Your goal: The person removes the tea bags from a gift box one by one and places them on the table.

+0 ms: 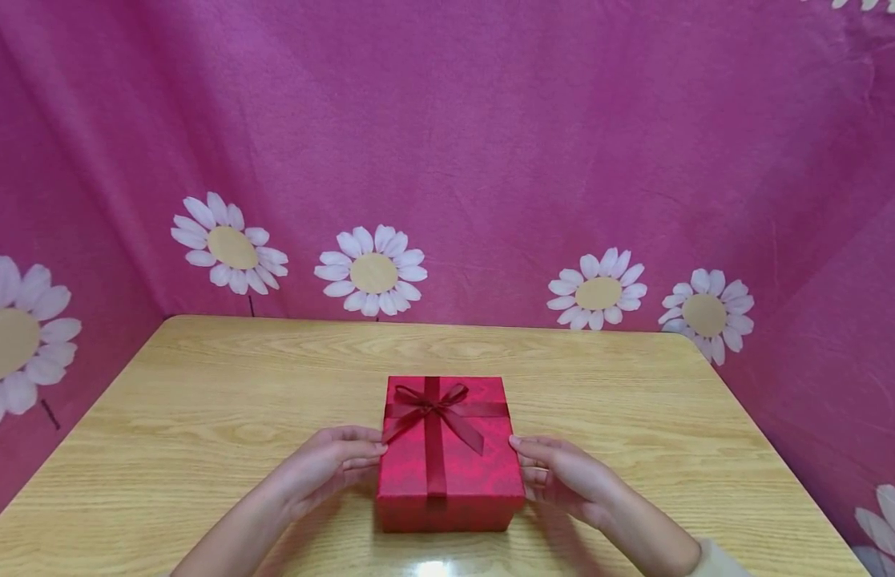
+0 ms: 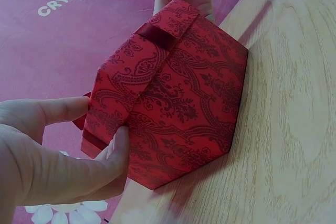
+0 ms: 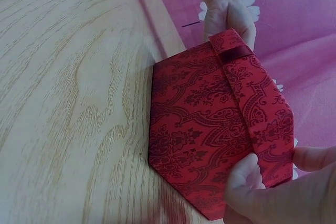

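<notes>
A red gift box (image 1: 476, 473) with a dark floral pattern stands on the table, its lid (image 1: 407, 473) on. Dark red ribbon crosses the lid and is tied in a bow (image 1: 433, 405) on top. My left hand (image 1: 328, 469) grips the lid's left side, thumb at the top edge. On the opposite side, my right hand (image 1: 566, 477) holds the lid the same way. In the left wrist view, curled fingertips (image 2: 119, 142) lie right at the lid's lower rim. The right wrist view likewise has fingertips (image 3: 247, 169) at that rim.
The light wood-grain table (image 1: 238, 401) reaches back to a pink cloth (image 1: 490, 160) printed with white daisies, which hangs behind it and along both sides. A light sleeve cuff (image 1: 714, 557) shows on the right forearm.
</notes>
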`<state>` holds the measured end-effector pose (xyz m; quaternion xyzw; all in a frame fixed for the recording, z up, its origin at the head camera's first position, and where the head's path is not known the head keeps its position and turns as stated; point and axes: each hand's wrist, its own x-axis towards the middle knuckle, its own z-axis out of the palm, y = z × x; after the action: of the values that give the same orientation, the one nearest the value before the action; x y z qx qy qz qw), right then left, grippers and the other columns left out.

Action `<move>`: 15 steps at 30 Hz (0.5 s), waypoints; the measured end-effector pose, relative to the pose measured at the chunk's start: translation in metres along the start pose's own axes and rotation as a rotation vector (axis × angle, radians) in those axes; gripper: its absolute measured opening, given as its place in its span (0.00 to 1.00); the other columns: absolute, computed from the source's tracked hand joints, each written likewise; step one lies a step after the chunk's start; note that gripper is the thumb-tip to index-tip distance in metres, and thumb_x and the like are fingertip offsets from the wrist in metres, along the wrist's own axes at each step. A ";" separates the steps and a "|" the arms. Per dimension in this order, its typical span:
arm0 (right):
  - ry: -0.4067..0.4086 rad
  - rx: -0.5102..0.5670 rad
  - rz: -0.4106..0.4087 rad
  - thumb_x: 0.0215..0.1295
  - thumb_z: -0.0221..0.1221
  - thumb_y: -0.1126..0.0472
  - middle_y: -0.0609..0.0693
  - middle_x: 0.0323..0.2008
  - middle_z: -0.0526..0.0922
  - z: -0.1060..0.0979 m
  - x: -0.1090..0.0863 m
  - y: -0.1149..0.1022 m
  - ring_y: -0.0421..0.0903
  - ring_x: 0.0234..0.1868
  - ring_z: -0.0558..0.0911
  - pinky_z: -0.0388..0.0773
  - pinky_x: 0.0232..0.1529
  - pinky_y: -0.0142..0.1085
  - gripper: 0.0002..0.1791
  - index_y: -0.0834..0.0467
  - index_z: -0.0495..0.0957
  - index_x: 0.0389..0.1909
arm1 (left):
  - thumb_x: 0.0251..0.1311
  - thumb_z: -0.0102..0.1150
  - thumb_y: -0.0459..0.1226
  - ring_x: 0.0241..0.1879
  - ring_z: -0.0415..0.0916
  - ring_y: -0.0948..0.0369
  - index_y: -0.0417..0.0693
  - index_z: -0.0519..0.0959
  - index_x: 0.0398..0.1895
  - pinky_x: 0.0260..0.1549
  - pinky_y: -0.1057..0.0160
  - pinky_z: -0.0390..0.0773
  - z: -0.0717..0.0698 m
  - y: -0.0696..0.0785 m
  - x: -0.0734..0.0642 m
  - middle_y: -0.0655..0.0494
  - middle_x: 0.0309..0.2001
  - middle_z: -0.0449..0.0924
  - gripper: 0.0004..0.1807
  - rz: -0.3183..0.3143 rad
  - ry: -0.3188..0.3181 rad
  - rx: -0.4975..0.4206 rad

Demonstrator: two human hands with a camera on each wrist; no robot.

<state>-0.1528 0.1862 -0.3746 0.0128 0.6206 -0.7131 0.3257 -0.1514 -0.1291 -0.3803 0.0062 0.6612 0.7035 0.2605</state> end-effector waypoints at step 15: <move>0.028 0.007 0.007 0.71 0.52 0.55 0.39 0.29 0.83 0.000 -0.002 -0.002 0.32 0.26 0.73 0.78 0.38 0.28 0.11 0.58 0.70 0.43 | 0.64 0.55 0.34 0.43 0.81 0.65 0.23 0.64 0.60 0.52 0.63 0.82 0.003 0.003 -0.001 0.47 0.48 0.80 0.27 -0.007 0.034 0.017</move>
<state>-0.1526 0.1868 -0.3722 0.0261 0.6226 -0.7138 0.3197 -0.1504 -0.1264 -0.3765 -0.0060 0.6716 0.6969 0.2514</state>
